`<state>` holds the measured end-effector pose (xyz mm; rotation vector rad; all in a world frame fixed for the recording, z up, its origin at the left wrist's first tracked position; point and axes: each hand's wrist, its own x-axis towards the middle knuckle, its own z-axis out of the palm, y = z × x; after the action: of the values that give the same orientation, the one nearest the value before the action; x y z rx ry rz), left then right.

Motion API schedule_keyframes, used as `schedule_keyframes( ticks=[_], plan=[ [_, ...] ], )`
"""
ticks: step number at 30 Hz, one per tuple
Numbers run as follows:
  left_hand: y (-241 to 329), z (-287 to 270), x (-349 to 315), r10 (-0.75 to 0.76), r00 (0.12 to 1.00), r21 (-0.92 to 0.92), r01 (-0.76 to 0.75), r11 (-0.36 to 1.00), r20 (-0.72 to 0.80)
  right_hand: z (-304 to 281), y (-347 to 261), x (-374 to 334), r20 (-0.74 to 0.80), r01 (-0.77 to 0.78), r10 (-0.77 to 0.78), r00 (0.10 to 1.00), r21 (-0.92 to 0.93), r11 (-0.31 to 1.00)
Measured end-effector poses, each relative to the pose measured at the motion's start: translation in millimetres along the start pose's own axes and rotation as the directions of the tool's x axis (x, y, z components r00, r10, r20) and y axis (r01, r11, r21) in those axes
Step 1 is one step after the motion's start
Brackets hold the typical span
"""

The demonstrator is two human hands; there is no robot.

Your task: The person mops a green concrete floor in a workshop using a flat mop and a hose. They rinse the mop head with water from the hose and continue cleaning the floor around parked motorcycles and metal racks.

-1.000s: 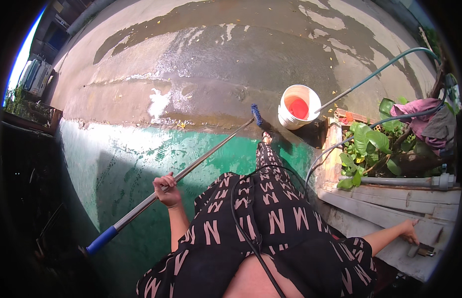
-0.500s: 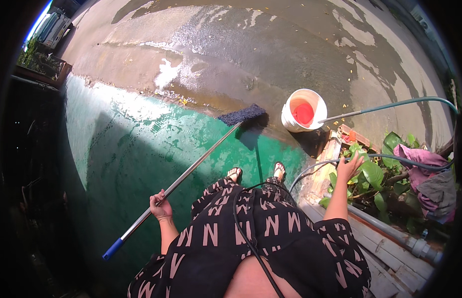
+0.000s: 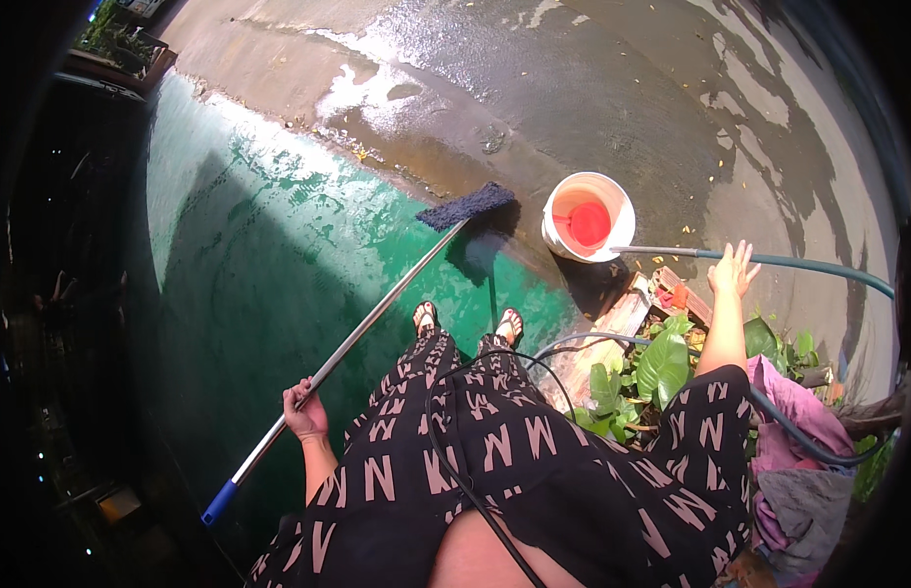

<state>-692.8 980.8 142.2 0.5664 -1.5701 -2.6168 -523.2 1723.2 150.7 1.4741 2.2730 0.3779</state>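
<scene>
Left hand (image 3: 305,410) closed round the mop pole (image 3: 352,341); blue mop head (image 3: 465,207) sits left of the white bucket (image 3: 585,185). Right hand (image 3: 734,271) spread open at the hose (image 3: 818,267), contact unclear from here.

So the bit of pole (image 3: 354,338) inside the left hand (image 3: 306,410) is covered by its grip. Out left of that hand it's pretty much black, and the lights (image 3: 41,455) there are too tiny to make out. Can't tell if the right hand (image 3: 733,269) touches the hose (image 3: 828,267) or is just over it (annoying angle). Right of that hand, the hose gets lost at the dark rim. Left of it, no clue what the red stuff (image 3: 588,225) is. Nearer the body, the forearm (image 3: 725,338) hides some plant (image 3: 663,367), and the sleeve (image 3: 715,426) covers part of the rag (image 3: 806,510).
</scene>
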Motion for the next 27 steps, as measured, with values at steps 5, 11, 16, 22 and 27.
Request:
schedule_keyframes(
  ticks=[5,11,16,22,27],
  plan=[
    [-5,29,-29,0.013,0.999,0.020,-0.014,1.000,0.033,39,13,78,0.102,0.001,0.028,0.994,-0.274,0.962],
    [-3,43,-38,0.037,0.994,0.027,-0.040,0.999,0.102,29,-15,74,0.381,0.191,-0.050,0.923,-0.344,0.919],
    [-5,49,-38,0.055,0.993,0.052,-0.061,0.997,0.100,79,-29,75,0.264,0.211,-0.148,0.953,-0.230,0.950],
    [-7,31,-35,0.053,0.996,0.004,-0.053,0.999,0.068,-31,-71,9,0.061,0.232,-0.228,0.972,-0.094,0.968],
    [-12,11,-36,0.066,0.994,0.007,-0.067,0.998,0.093,-85,-103,-21,-0.047,0.276,-0.274,0.961,0.027,0.961]
  ],
)
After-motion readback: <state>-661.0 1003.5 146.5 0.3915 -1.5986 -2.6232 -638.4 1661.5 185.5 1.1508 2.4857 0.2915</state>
